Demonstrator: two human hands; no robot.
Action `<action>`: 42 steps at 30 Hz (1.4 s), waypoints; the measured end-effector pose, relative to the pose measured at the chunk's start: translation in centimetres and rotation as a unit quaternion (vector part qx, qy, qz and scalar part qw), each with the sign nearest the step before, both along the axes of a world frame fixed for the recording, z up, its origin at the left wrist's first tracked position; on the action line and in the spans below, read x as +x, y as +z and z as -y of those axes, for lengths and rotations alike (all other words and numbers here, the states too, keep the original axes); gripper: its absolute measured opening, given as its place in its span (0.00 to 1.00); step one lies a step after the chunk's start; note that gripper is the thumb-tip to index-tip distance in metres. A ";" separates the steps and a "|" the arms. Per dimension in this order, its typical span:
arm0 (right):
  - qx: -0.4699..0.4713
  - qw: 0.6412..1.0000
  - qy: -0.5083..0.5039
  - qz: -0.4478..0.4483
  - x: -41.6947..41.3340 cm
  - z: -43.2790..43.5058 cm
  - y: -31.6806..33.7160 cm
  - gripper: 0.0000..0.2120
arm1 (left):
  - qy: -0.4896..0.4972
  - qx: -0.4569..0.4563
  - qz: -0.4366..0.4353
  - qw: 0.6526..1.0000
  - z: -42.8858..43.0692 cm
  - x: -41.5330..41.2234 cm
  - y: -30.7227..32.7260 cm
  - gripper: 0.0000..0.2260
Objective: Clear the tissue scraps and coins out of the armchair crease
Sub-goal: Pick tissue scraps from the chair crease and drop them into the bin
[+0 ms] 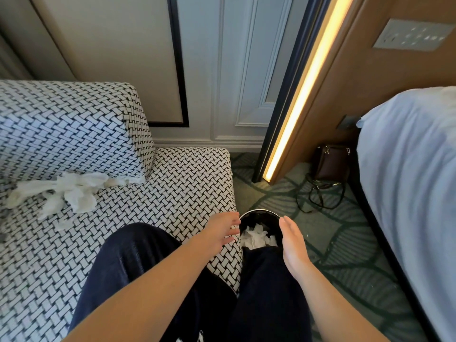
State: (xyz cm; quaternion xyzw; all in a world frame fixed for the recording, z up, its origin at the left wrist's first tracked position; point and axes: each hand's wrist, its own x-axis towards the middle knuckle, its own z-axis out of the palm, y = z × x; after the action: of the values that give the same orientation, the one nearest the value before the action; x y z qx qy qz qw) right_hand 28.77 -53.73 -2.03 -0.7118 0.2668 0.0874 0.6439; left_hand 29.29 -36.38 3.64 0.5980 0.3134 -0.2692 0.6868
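Observation:
White tissue scraps (66, 191) lie bunched along the crease where the armchair's back meets its black-and-white woven seat (187, 183). A smaller scrap (61, 224) lies on the seat in front of them. A black round bin (259, 215) stands on the floor by the seat's right corner, with crumpled tissue (256, 236) inside. My left hand (219, 233) hovers at the bin's left rim, fingers spread, holding nothing. My right hand (293, 240) is flat and open at the bin's right rim. No coins are visible.
My dark-trousered knee (138, 255) rests on the seat. A bed with white linen (407, 181) fills the right side. A brown handbag (332, 161) with a loose strap sits on the green patterned carpet (345, 243) by a lit wooden panel (303, 95).

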 end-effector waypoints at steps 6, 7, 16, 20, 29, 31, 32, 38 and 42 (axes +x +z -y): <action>-0.100 0.991 0.086 0.021 -0.3 -2.4 2.8 0.19 | 0.069 -0.003 0.058 0.996 -2.9 -0.4 2.2 0.12; -0.109 0.989 0.094 0.032 -0.2 -3.2 3.5 0.18 | 0.083 -0.013 0.068 0.994 -3.6 -0.5 2.5 0.11; -0.115 0.961 0.210 0.141 1.4 -14.9 9.1 0.15 | 0.198 -0.062 0.165 0.964 -13.5 -1.2 5.9 0.09; -0.113 0.937 0.278 0.179 1.0 -20.8 10.0 0.15 | 0.239 -0.061 0.179 0.953 -18.1 -2.2 5.7 0.10; -0.066 0.891 0.414 0.172 -1.3 -33.8 7.2 0.12 | 0.349 -0.040 0.106 0.930 -28.9 -7.5 2.2 0.08; -0.067 0.878 0.443 0.169 -2.0 -35.9 6.3 0.12 | 0.371 -0.036 0.083 0.924 -30.6 -8.6 1.3 0.08; -0.064 0.873 0.454 0.166 -2.2 -36.9 5.8 0.12 | 0.382 -0.032 0.075 0.921 -31.6 -9.2 0.8 0.09; -0.090 0.843 0.508 0.154 -2.7 -40.5 2.2 0.13 | 0.422 -0.020 0.034 0.905 -35.1 -11.6 -1.1 0.08; -0.125 0.812 0.551 0.150 -1.9 -41.6 0.3 0.15 | 0.429 -0.017 0.019 0.903 -35.9 -12.6 -1.9 0.08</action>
State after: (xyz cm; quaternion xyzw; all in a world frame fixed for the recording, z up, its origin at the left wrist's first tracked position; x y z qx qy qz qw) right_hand 26.85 -12.16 -1.73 -0.8180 -0.2612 0.2854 0.4257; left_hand 16.65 -0.45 1.75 0.3991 0.5222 0.0576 0.7515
